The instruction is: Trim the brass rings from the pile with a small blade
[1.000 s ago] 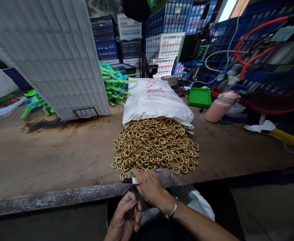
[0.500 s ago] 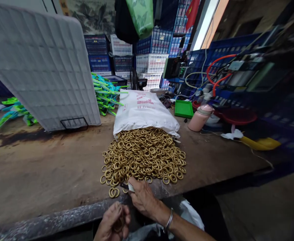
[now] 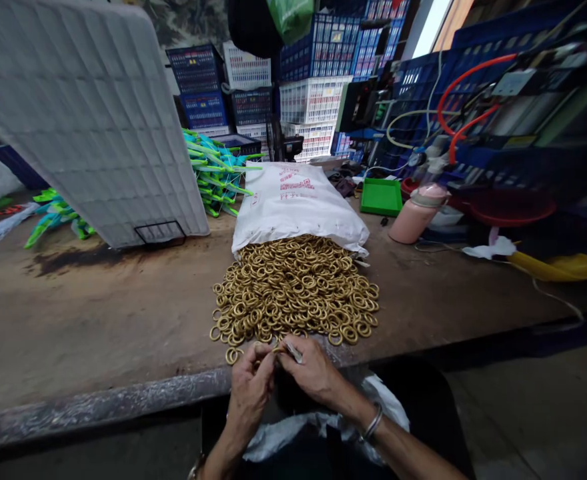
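Observation:
My left hand [image 3: 249,387] is closed at the table's front edge, its fingertips pinching a gold-coloured ring [image 3: 276,349]. Close against it, my right hand [image 3: 316,375] grips a small, thin tool [image 3: 293,352] with a pale part, and its fingers meet the left ones at the ring. The tool's tip is hidden. Just beyond both hands spreads a heap of gold-coloured rings [image 3: 298,290], spilling from the mouth of a white woven sack [image 3: 298,210] with red print. A few loose rings [image 3: 233,355] lie beside my left fingers.
An upright white ribbed panel [image 3: 93,127] stands left, with green and blue plastic pieces [image 3: 216,173] behind it. On the right are a pink bottle [image 3: 418,213], a green tray [image 3: 381,197] and a red basin [image 3: 513,208]. A pale bag [image 3: 293,430] hangs open below the table edge.
My left hand has risen from below the table edge and come together with my right. The right hand has shifted right and turned the tool. The view has tilted down slightly.

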Demonstrator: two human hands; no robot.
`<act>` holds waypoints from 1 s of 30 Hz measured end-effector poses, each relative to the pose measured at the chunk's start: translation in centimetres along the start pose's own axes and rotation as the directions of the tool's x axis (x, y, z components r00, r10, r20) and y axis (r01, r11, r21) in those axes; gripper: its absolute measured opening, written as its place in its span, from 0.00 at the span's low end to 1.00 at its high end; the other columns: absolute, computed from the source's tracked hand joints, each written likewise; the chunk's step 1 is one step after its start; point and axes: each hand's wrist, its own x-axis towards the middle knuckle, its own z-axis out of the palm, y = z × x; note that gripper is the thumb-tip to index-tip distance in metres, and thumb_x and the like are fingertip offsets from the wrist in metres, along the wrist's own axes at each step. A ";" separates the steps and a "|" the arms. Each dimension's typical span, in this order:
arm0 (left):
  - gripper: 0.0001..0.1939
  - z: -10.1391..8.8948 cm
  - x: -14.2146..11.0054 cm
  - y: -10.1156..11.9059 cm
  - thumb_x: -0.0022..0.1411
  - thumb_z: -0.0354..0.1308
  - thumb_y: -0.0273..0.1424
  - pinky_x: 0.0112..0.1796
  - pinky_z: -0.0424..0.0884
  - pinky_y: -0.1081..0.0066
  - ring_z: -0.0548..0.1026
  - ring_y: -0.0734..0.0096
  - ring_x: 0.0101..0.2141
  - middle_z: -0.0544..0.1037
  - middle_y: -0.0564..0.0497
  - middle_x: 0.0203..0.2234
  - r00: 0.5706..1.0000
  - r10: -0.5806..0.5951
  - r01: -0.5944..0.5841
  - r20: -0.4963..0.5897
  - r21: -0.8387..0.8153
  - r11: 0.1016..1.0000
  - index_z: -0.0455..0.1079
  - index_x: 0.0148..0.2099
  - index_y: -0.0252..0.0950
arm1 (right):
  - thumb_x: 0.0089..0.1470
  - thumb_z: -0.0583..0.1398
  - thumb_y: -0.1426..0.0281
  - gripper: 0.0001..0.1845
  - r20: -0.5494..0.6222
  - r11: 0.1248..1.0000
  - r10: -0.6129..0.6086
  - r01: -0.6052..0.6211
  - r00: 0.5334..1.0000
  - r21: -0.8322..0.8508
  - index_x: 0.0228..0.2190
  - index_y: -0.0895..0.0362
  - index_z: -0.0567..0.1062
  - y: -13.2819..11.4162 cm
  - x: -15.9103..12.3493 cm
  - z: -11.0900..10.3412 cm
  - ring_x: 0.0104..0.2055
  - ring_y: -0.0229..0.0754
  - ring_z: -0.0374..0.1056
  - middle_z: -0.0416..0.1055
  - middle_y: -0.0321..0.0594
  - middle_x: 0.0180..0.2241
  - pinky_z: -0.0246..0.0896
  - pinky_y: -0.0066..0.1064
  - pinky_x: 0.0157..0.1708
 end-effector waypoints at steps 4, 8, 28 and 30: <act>0.11 0.5 -0.2 0.5 0.51 0.56 0.38 0.23 0.62 0.77 0.65 0.77 0.20 0.68 0.56 0.19 0.989 0.149 -0.148 -0.012 0.083 0.986 0.68 0.29 0.34 | 0.52 0.51 0.64 0.14 0.010 0.988 0.032 -0.033 0.999 0.148 0.21 0.59 0.66 0.4 -0.2 -0.4 0.24 0.32 0.55 0.60 0.30 0.20 0.50 0.22 0.25; 0.13 1.0 -0.7 0.6 0.51 0.57 0.40 0.22 0.62 0.77 0.65 0.77 0.20 0.69 0.55 0.19 0.992 0.123 -0.123 0.008 0.104 0.987 0.67 0.28 0.34 | 0.54 0.48 0.61 0.18 -0.003 0.983 0.062 -0.061 0.998 0.173 0.20 0.59 0.65 0.6 -0.2 -0.7 0.23 0.32 0.54 0.59 0.31 0.19 0.49 0.23 0.24; 0.16 2.2 -1.5 0.3 0.52 0.55 0.45 0.16 0.51 0.81 0.55 0.84 0.14 0.62 0.60 0.16 0.975 -0.146 0.163 0.165 -0.090 0.983 0.59 0.31 0.37 | 0.39 0.49 0.81 0.13 0.036 0.932 -0.115 0.121 0.993 -0.341 0.29 0.56 0.66 1.4 -2.5 -1.1 0.28 0.37 0.60 0.66 0.35 0.25 0.46 0.26 0.27; 0.16 2.2 -1.4 0.2 0.52 0.55 0.45 0.15 0.51 0.81 0.55 0.85 0.13 0.62 0.60 0.15 0.979 -0.136 0.147 0.153 -0.068 0.987 0.59 0.30 0.36 | 0.38 0.49 0.81 0.16 0.060 0.911 -0.092 0.108 0.994 -0.397 0.31 0.56 0.66 1.4 -2.6 -1.1 0.29 0.37 0.61 0.67 0.36 0.27 0.46 0.26 0.28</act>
